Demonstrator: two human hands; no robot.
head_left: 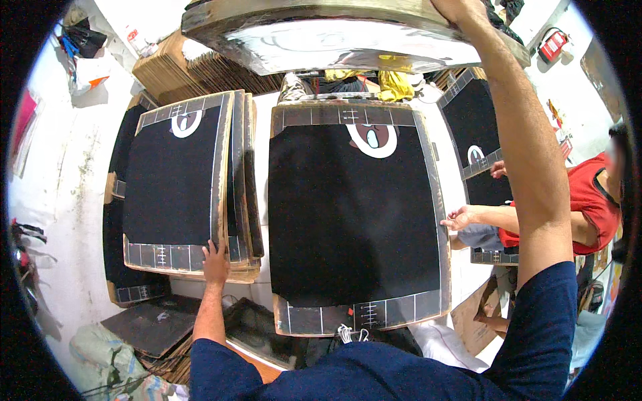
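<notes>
My left hand [215,262] lies with fingers spread on the near right corner of a stacked board [175,180], which carries black cloth and a printed white ring with brown inside. Overhead, my right hand [461,9] grips the upper edge of a raised wooden screen-printing frame [354,23]; its fingertips are partly cut off by the picture's rim. In front of me a board [341,321] with ruled line marks bears a black cloth panel [348,214]. A similar partial print [372,139] sits at its far edge.
To the right, a person in a red sleeveless top [592,200] reaches a hand [461,218] to the middle board's edge. Another cloth-covered board [471,113] stands beyond. Brown board stacks [177,70] line the back. A dark board pile [157,324] and sack [100,354] lie lower left.
</notes>
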